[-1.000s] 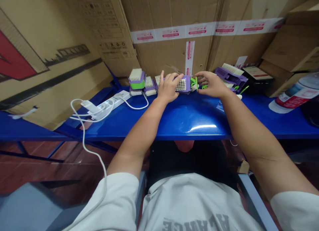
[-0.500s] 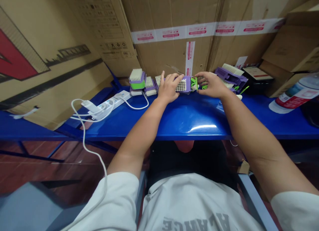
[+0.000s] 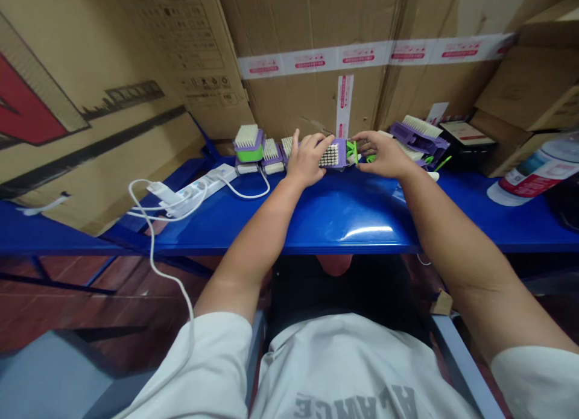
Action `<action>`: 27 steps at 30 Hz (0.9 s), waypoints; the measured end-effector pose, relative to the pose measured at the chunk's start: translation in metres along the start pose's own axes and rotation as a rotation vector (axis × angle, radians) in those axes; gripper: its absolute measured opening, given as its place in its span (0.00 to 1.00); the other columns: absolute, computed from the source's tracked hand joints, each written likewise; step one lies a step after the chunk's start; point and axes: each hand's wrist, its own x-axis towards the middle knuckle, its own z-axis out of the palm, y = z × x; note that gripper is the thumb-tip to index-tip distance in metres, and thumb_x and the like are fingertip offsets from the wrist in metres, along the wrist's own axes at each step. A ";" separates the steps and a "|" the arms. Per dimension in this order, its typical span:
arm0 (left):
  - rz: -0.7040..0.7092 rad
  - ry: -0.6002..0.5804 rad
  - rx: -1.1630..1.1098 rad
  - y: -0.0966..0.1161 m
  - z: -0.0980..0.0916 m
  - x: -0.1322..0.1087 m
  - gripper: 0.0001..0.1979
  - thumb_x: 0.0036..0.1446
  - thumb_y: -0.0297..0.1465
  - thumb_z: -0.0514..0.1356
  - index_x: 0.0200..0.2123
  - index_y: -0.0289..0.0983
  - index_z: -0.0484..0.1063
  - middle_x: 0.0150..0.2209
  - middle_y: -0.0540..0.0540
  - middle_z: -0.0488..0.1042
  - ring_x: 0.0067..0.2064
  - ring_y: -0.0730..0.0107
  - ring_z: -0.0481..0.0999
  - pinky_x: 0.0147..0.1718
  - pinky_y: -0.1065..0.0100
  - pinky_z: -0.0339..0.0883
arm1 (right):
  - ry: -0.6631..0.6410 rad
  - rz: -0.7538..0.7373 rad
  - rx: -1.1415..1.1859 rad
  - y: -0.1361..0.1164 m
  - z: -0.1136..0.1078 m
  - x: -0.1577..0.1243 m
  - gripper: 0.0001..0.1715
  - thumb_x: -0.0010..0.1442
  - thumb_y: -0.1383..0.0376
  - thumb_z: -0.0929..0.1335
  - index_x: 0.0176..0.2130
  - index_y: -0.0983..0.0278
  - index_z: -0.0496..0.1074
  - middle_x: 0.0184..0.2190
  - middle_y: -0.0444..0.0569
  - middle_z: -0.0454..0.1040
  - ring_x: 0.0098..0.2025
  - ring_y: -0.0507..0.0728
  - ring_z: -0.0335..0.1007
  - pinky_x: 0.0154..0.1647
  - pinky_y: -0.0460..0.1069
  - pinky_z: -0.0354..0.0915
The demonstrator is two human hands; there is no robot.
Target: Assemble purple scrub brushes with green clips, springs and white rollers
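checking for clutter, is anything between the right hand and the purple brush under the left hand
Yes: a green piece stands at the right end of the purple brush, between it and the right hand. Whether the piece is attached, or touched by that hand, I cannot tell.

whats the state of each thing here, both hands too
purple block: bristled face showing, partly covered
left hand: laid over purple block, grip unclear
green piece: at purple block's right end
right hand: curled near green piece, contact unclear
power strip: plugs inserted
bottle: label on, fill unclear
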 end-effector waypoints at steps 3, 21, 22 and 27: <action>0.015 0.017 -0.004 -0.002 0.002 0.000 0.45 0.61 0.27 0.74 0.80 0.48 0.69 0.73 0.40 0.78 0.76 0.42 0.76 0.89 0.29 0.42 | 0.003 -0.002 0.007 0.001 0.001 0.000 0.46 0.44 0.57 0.85 0.61 0.55 0.81 0.59 0.54 0.85 0.53 0.70 0.87 0.57 0.65 0.87; 0.015 -0.011 -0.033 -0.001 0.001 0.000 0.47 0.61 0.29 0.75 0.81 0.48 0.68 0.74 0.39 0.77 0.77 0.38 0.74 0.89 0.26 0.40 | -0.003 0.006 0.000 0.001 0.001 0.000 0.45 0.44 0.59 0.85 0.61 0.55 0.81 0.56 0.53 0.85 0.52 0.70 0.86 0.58 0.67 0.86; 0.017 -0.009 -0.034 -0.001 0.001 0.000 0.47 0.61 0.29 0.75 0.81 0.48 0.68 0.74 0.39 0.78 0.77 0.39 0.74 0.88 0.26 0.41 | -0.004 0.006 -0.004 0.000 0.001 0.000 0.45 0.44 0.59 0.85 0.61 0.55 0.81 0.56 0.53 0.85 0.53 0.70 0.87 0.59 0.67 0.86; 0.009 -0.016 -0.018 0.000 0.000 0.000 0.46 0.61 0.28 0.74 0.80 0.47 0.69 0.74 0.39 0.78 0.76 0.39 0.75 0.89 0.26 0.41 | -0.009 0.000 -0.011 0.001 0.001 0.001 0.45 0.45 0.59 0.84 0.62 0.55 0.81 0.58 0.53 0.85 0.53 0.71 0.87 0.59 0.68 0.86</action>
